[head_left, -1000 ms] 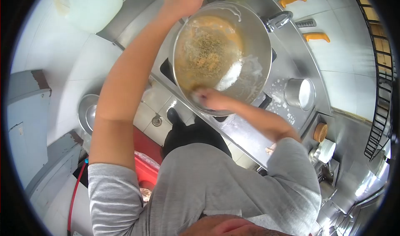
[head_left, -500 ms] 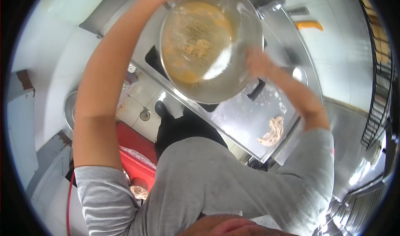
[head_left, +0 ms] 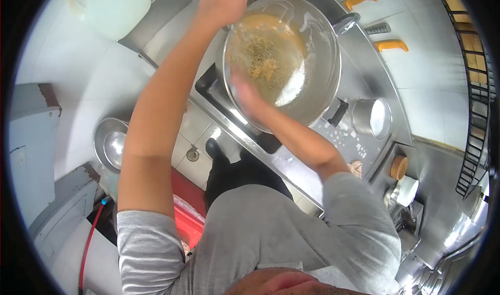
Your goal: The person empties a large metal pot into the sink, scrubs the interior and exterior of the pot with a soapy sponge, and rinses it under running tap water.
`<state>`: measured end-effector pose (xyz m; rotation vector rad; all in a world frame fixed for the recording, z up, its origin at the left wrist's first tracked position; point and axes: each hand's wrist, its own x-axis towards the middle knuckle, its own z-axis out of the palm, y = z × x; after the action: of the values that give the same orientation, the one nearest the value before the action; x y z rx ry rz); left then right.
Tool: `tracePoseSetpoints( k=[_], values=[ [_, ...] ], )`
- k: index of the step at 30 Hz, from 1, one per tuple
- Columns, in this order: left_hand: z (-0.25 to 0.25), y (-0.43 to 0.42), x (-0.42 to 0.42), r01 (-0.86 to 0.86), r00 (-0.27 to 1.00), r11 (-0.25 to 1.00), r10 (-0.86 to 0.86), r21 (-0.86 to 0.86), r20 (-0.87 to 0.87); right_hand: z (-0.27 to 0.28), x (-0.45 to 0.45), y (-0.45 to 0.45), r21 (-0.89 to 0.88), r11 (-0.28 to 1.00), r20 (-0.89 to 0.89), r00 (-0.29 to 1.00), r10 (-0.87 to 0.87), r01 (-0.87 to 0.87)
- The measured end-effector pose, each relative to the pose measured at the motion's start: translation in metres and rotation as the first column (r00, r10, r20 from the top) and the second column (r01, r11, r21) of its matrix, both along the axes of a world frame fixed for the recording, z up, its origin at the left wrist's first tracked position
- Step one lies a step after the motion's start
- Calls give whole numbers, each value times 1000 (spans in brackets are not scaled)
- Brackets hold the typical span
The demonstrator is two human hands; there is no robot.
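Metal pan (head_left: 322, 71), right fingers (head_left: 240, 80) inside its rim

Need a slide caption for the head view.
Left hand beside a pan, right hand blurred over its near side, brown bits inside.

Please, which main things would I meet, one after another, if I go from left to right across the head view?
Steel bowl → floor drain → large metal pan → small metal pot → black wire rack.
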<state>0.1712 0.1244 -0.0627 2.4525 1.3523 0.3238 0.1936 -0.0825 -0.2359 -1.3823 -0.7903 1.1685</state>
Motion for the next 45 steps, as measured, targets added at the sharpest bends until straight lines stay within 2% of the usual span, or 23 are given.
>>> tracePoseSetpoints(
  k=[1,3,5,6,8,10,13,18,20,22,23,24,27,29,31,32,33,34,35,37,40,43,45],
  values=[
    [-2,0,-1,-1,1000,1000,1,0,-9,-50,11,55,168,958,-433,890,-142,234],
    [-4,1,-2,7,1000,1000,-7,2,5,74,22,126,5,834,-450,746,-490,551],
    [-4,-1,-4,26,999,1000,-26,8,47,63,115,193,120,515,-138,528,-838,849],
    [-4,-3,-6,26,998,1000,-27,17,50,70,151,193,14,408,-305,392,-868,913],
    [-7,-3,-5,24,998,999,-26,34,65,79,148,204,47,333,-305,331,-893,942],
    [-19,-1,-7,60,991,996,-68,72,115,69,96,210,328,405,45,414,-909,854],
    [-16,-5,-6,62,991,996,-70,71,110,88,100,183,268,589,311,510,-802,762],
    [4,-21,-7,43,999,999,-43,-3,29,74,196,221,-84,404,-104,395,-913,911],
    [0,-13,-5,32,999,999,-32,12,43,50,160,223,-217,493,-250,441,-862,842],
    [-9,-7,-7,29,997,998,-33,47,73,46,72,169,-249,839,-342,766,-544,484],
    [-13,-7,-5,30,995,998,-36,61,92,10,57,126,-231,949,-77,969,-236,213],
    [-14,-8,-3,34,995,997,-40,64,96,-26,42,83,-221,975,224,971,86,-36],
    [-10,-8,-6,28,997,998,-32,57,73,-50,92,-31,-250,797,508,627,591,-549],
    [-8,-9,-5,24,999,999,-25,34,20,-32,159,-70,-723,527,411,334,848,-448],
    [-12,-11,-7,-4,998,996,-2,94,67,-22,220,-56,-939,326,337,-477,812,-108],
    [-14,-12,-6,-16,996,992,4,125,92,27,228,-30,-926,372,273,-566,778,64],
    [-16,-11,-6,6,993,989,-24,150,114,-9,286,-15,-674,738,450,-805,386,-23],
    [-19,-10,-7,24,990,984,-48,174,132,-5,319,25,-447,895,794,-463,394,-5],
    [-21,-9,-9,37,987,979,-68,198,148,45,328,69,-486,837,561,-825,77,-253],
    [-18,-7,-8,15,995,984,-32,178,96,94,313,102,-212,866,705,-685,-185,-452],
    [-14,-12,-5,38,996,981,-53,190,75,68,326,32,-333,933,683,-716,141,-133],
    [-15,-6,-11,16,989,988,-38,151,146,55,331,-17,-713,664,560,-752,348,-225],
    [-18,-11,-6,27,983,993,-47,115,179,62,334,28,-539,811,649,-726,226,-229]
  ],
)
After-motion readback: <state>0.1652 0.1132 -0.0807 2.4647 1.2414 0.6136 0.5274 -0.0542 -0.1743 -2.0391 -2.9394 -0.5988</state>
